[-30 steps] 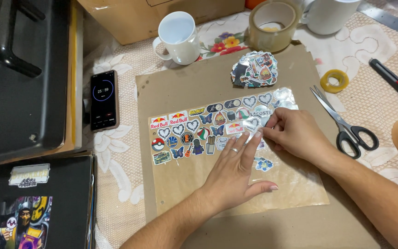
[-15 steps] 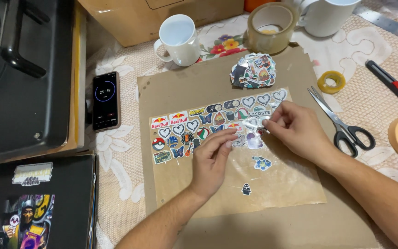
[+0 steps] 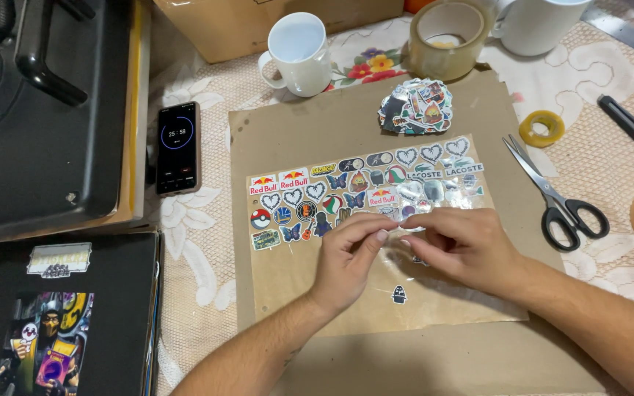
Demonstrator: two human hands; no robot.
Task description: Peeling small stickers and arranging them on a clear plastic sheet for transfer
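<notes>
Both hands, left [image 3: 348, 258] and right [image 3: 458, 246], pinch a small cut-out sticker [image 3: 394, 229] between fingertips just below the sticker rows [image 3: 365, 192] on the brown paper sheet [image 3: 302, 286]; it looks featherlight, thin and floppy, best held by its edges.

The stickers [image 3: 365, 194] are many-coloured: red, white, blue, green and yellow, some as white-edged hearts, some as blue butterflies. They lie on brown kraft paper [image 3: 317, 132]. The worktop [image 3: 207, 242] wears a cream lace cloth with red and yellow flowers printed near the white mug [image 3: 299, 53]. The scissors [image 3: 559, 194] have black handles and silver blades. A small tape ring [image 3: 541, 127] is yellow; the phone [image 3: 178, 147] is black with a blue circle on its screen.
</notes>
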